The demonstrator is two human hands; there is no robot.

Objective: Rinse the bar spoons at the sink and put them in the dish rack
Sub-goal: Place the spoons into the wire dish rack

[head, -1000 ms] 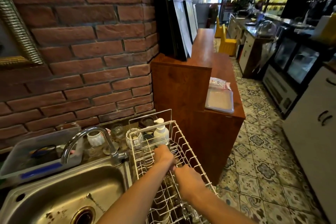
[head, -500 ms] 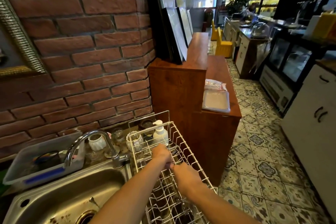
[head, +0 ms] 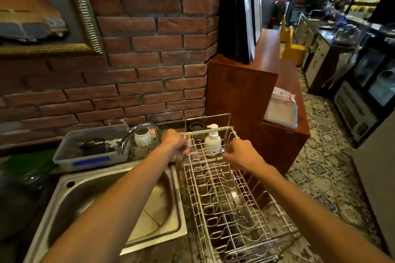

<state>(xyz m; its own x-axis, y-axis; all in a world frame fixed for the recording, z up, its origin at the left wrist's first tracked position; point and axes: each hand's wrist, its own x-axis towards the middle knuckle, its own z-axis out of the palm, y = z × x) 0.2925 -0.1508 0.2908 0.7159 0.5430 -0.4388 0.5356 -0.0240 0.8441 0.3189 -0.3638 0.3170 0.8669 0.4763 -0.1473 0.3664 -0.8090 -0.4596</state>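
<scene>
The white wire dish rack (head: 245, 215) stands on the counter to the right of the steel sink (head: 70, 203). Both my arms reach over its far end. My right hand (head: 240, 155) is closed above the rack's far right part, and small shiny metal tips, apparently the bar spoons (head: 222, 151), stick out from its fingers. My left hand (head: 174, 143) is curled at the rack's far left corner, next to the faucet (head: 136, 134). Blur hides what it grips. Something shiny lies blurred among the wires mid-rack.
A white soap pump bottle (head: 212, 141) stands at the rack's far end between my hands. A grey plastic tub (head: 89, 158) and a white cup (head: 142, 137) sit behind the sink by the brick wall. A wooden counter (head: 284, 134) rises at right, with tiled floor beyond.
My hands were together over the middle of the rack. They have separated and moved to its far end, the left one toward the faucet side. The view has shifted left.
</scene>
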